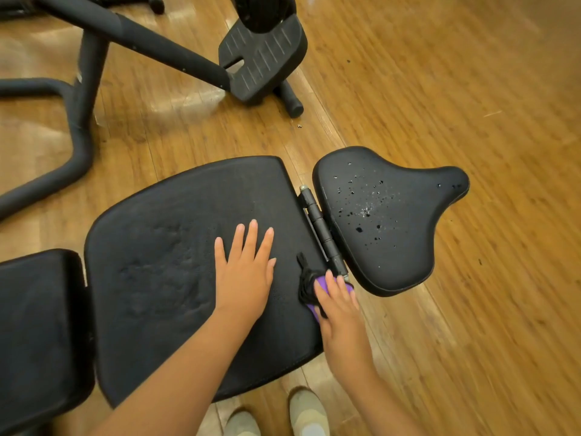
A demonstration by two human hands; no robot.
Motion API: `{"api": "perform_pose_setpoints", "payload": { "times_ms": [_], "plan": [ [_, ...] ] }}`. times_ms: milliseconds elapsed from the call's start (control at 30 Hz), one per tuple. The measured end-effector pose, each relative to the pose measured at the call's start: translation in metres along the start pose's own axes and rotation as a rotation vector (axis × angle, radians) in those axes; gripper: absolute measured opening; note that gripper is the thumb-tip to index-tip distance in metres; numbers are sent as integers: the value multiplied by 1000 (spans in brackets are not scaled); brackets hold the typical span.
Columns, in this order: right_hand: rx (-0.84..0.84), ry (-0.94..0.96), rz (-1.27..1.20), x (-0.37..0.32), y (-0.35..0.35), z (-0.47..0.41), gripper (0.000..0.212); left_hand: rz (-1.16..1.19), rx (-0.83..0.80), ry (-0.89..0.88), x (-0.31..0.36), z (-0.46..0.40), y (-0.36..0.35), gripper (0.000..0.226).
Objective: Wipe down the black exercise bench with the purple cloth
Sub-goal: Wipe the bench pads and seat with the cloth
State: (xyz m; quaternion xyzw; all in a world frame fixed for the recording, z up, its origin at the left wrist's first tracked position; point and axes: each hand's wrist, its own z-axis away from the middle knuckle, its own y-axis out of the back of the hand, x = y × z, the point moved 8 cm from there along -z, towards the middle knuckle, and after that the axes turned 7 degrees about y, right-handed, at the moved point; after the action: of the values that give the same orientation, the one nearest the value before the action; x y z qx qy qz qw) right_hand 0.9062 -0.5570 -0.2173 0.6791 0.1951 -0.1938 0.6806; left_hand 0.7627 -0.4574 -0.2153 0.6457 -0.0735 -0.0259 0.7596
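On the bench, the left hand lies flat, left of the right hand atop the cloth.

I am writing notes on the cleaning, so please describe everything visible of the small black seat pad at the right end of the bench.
The seat pad is black, smooth and slightly glossy, like vinyl. It is broad beside the hinge and narrows to a rounded nose pointing right. Many droplets and wet specks dot its top, so it looks not yet wiped. It lies roughly flat above the wooden floor. The right hand with the purple cloth works just beside its near left corner; contact is unclear.
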Motion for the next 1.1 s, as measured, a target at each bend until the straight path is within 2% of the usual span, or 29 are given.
{"api": "perform_pose_setpoints", "payload": {
  "times_ms": [67,167,433,567,667,800,900,1033,1100],
  "plan": [
    [-56,-14,-81,1,2,-25,49,3,-1,6,-1,4,0,57],
    [-89,-7,-95,1,1,-44,47,-1,-21,14,-2,11,-1,57],
    [43,-71,-162,4,9,16,53,-3,-63,-10,-10,39,-1,57],
    [54,-88,-153,-1,0,46,68,9,-64,-9,-12,41,-1,57],
    [17,-16,-99,-11,-8,58,77,12,-52,-7,-12,40,-1,58],
    [-159,153,-22,-17,-25,68,88,12,-46,-7,-12,39,-2,57],
    [-171,207,-44,-11,-13,57,82,20,-35,-8,-13,39,-2,56],
    [-102,162,-36,-6,7,10,50,26,-51,-12,-14,39,-4,58],
    [-83,114,15,-7,4,-3,49,27,-49,-7,-14,39,-4,58]
  ]
}}
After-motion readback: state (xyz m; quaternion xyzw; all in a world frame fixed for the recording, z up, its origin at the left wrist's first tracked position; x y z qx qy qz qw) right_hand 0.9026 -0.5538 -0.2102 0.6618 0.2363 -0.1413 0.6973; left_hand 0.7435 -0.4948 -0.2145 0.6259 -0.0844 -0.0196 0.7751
